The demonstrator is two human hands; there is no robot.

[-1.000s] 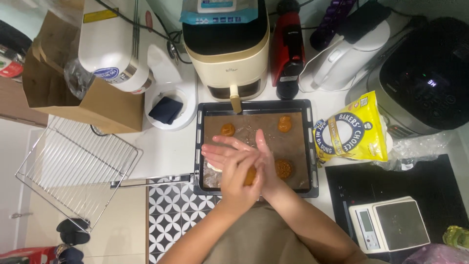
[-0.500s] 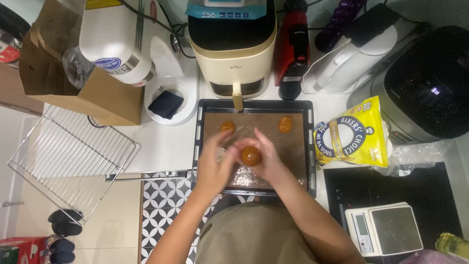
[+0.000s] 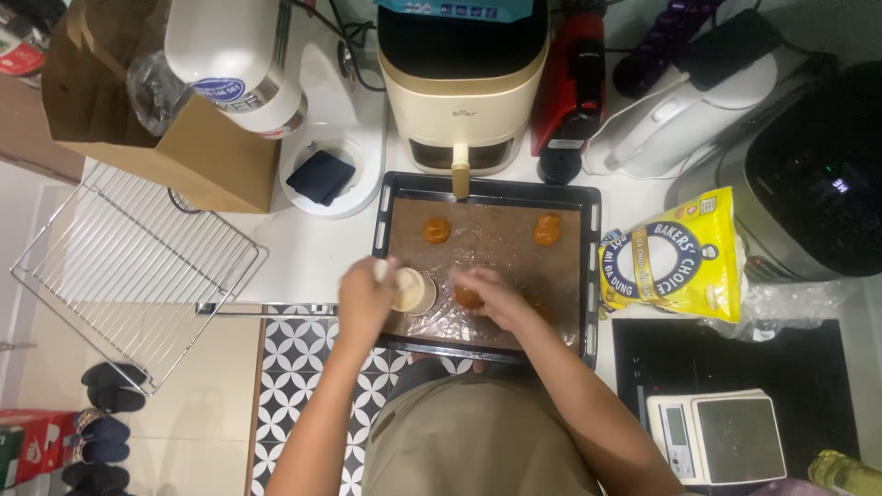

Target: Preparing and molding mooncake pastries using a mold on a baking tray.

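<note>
A black baking tray (image 3: 594,276) lined with brown paper lies on the white counter in front of me. Two orange-brown dough balls (image 3: 436,230) sit at its far side, left and right. My right hand (image 3: 491,296) rests on the paper with its fingers around a third dough ball (image 3: 468,297). A fourth ball by my right wrist is mostly hidden. My left hand (image 3: 365,296) is at the tray's left side, holding a small pale round cup (image 3: 411,289) that stands on the paper.
A cream air fryer (image 3: 459,83) stands behind the tray, with a red appliance (image 3: 570,92) and a white stand mixer (image 3: 266,83) beside it. A yellow flour bag (image 3: 675,257) and a kitchen scale (image 3: 717,436) are at the right, a wire rack (image 3: 129,266) at the left.
My hands were pressed together around a dough ball above the tray. They have parted: the right hand brought the ball down onto the paper and the left hand went to the cup.
</note>
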